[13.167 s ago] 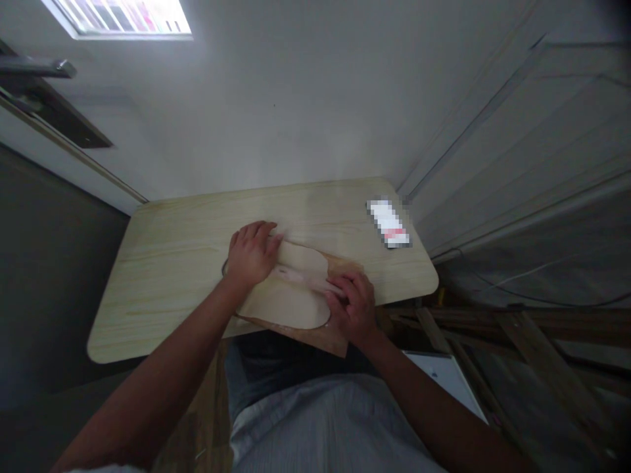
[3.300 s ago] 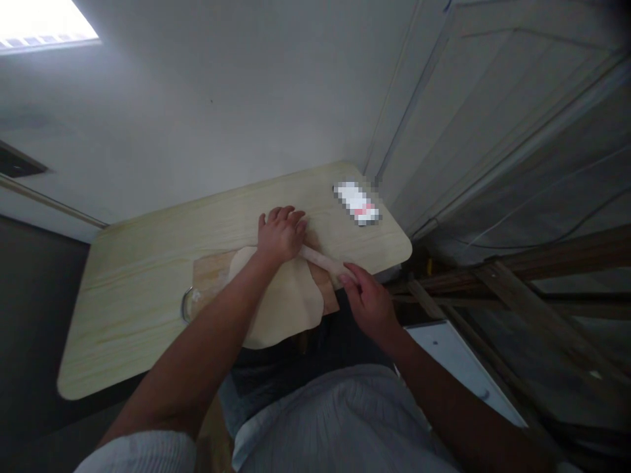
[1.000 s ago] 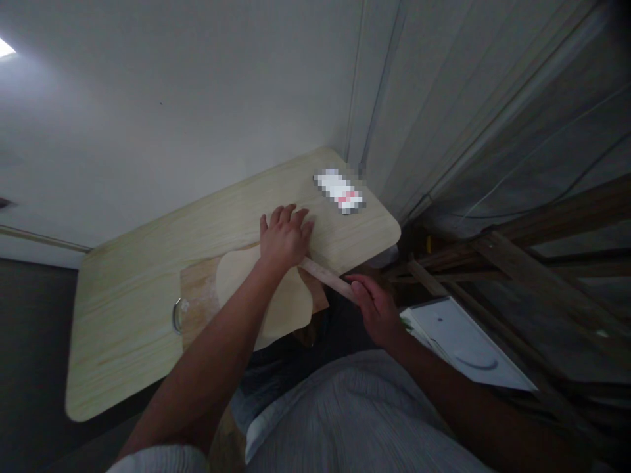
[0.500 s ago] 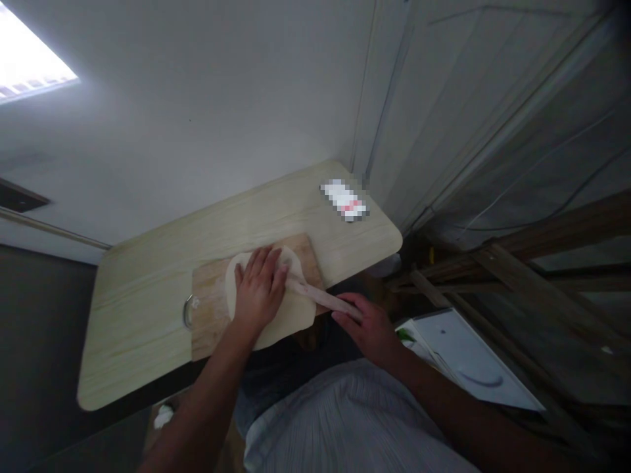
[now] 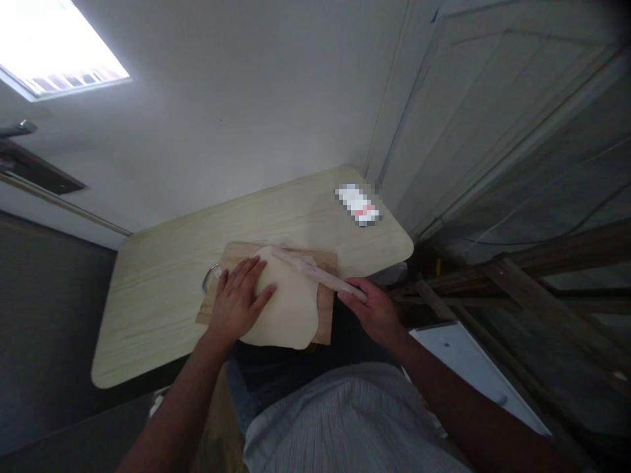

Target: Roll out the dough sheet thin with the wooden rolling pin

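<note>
My left hand (image 5: pixel 237 303) lies flat on the dough (image 5: pixel 288 309); my right hand (image 5: pixel 373 310) grips the rolling pin (image 5: pixel 315 271) at the desk's (image 5: pixel 162 289) near edge.

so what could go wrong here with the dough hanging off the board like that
The dough sheet overhangs the near edge of the cutting board, which sits at the table edge; it could sag or tear. The rolling pin is gripped only at one end by the right hand, so it may slip. The left hand lies flat on the dough.
</note>
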`<state>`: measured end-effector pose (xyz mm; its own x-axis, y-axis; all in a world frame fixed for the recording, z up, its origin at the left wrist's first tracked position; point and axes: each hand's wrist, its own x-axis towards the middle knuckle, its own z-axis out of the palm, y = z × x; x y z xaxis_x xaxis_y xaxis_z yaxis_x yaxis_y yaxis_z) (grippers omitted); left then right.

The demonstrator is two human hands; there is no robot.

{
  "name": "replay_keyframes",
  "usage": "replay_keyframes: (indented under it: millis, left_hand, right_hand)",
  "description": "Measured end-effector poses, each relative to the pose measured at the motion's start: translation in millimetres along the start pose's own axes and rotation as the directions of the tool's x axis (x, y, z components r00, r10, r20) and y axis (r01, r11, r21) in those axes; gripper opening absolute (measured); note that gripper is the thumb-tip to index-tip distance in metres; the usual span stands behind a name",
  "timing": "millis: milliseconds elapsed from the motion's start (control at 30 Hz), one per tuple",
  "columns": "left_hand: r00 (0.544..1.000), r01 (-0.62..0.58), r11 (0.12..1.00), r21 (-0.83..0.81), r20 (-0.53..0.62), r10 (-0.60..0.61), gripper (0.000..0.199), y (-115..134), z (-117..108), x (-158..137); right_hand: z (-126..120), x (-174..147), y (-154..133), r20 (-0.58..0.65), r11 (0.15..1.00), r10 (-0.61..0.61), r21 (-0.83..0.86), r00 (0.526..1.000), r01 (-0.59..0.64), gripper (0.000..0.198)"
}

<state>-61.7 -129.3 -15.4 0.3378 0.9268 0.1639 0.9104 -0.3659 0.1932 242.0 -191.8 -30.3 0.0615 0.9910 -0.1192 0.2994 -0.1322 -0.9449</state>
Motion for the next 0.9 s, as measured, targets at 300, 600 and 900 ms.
replay_keyframes:
  millis: [300, 600, 900]
  left_hand:
    - [0.985, -0.170, 0.984, -0.053, 0.018, 0.171, 0.065, -21, -15, 22]
    - [0.991, -0.083, 0.964, -0.252, -0.119, 0.054, 0.046, 39, 6, 69]
    - [0.999, -0.003, 0.998, -0.060, 0.043, 0.005, 0.048, 57, 14, 83]
  right_hand:
    - [8, -15, 14, 0.025, 0.999, 0.045, 0.020, 0.999, -0.046, 0.039]
    - [-1, -25, 17, 0.042, 0.998, 0.063, -0.009, 0.997, -0.063, 0.037]
    - [-2, -36, 20, 0.025, 0.994, 0.104, -0.026, 0.994, -0.104, 0.036]
